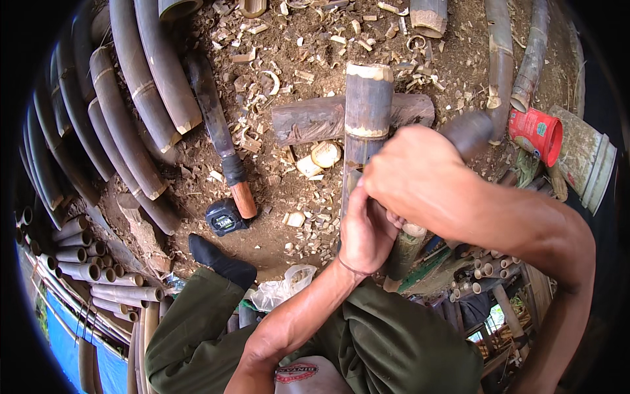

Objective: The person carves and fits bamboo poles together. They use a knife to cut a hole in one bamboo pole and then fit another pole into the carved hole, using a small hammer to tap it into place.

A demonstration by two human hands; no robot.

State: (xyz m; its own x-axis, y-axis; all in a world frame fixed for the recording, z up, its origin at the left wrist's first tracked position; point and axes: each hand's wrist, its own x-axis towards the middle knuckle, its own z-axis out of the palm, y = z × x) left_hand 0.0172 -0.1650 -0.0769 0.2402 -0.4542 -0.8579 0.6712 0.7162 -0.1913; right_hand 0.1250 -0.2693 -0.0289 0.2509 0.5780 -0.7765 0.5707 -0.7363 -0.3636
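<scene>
The right forearm (525, 213) enters from the lower right, bends strongly at the elbow and goes across to the left, so that the right hand (417, 174) is above the left hand (367, 240), with its back turned up and its wrist bent. Its fingers seem to be folded under, but they are hidden, and I cannot tell what they have hold of; a dark blurred object (469, 134) shows just beyond its knuckles. The left forearm (302, 312) rises from below, and the left hand is half open, palm toward the right, thumb pointing up; its other fingers are partly covered, so I cannot tell its grip. The bamboo (369, 108) lies directly ahead of both hands, its far end over the log (305, 121) and its near end running down to the left thumb. On the left, a band of ground (266, 246) with low chips (295, 218) separates the bamboo from the knife (216, 118) and the tape measure (225, 217); further out, poles (154, 79) fill the ground's left edge. At the right edge stand closer limits: the red tub (530, 134) and the bucket (581, 154), both tilted. The trouser leg (413, 338) is just below the hands.
</scene>
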